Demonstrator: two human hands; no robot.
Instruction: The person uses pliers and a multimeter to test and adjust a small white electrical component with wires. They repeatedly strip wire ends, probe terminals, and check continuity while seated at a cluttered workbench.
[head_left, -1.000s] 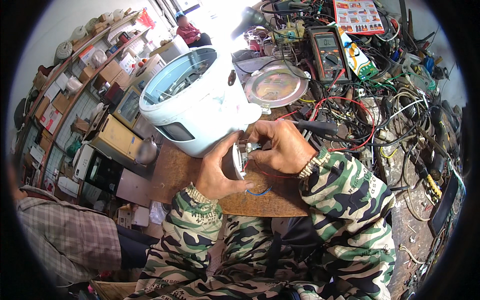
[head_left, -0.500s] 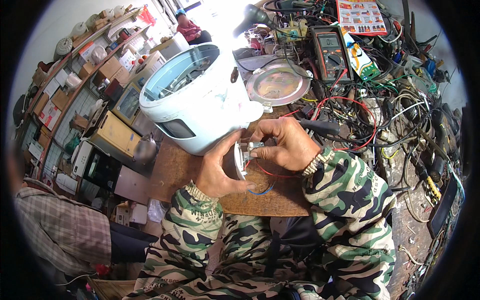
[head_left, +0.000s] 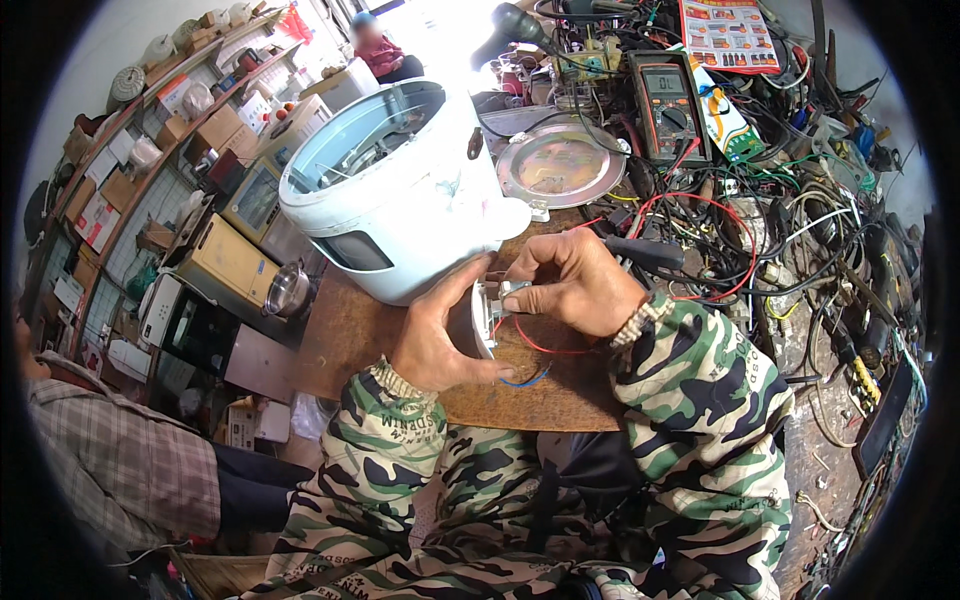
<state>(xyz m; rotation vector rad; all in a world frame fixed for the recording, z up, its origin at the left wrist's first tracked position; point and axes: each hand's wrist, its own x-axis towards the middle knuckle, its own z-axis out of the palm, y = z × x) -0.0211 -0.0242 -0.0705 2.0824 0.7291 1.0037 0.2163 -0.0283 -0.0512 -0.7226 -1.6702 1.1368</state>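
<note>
My left hand [head_left: 436,338] is closed round a small white curved plastic part [head_left: 483,318], held on edge above the wooden board. My right hand [head_left: 578,285] pinches a small silvery metal piece [head_left: 513,290] against the inner side of that part; whether the piece is fixed to it cannot be made out. A red wire [head_left: 545,348] and a blue wire [head_left: 527,382] hang beside the part. Just beyond my hands lies a pale blue rice cooker body [head_left: 425,210], tipped on its side, its open end facing up and away to the left.
On the right, the bench holds a multimeter [head_left: 668,110], a heap of tangled cables [head_left: 770,230] and a black-handled tool [head_left: 645,252]. A round metal plate [head_left: 562,165] lies behind. Someone in a plaid shirt [head_left: 130,450] stands at left; another person [head_left: 378,50] sits far back.
My hands keep nearly the same hold, with the right fingers shifted slightly on the metal piece. The view has moved a little.
</note>
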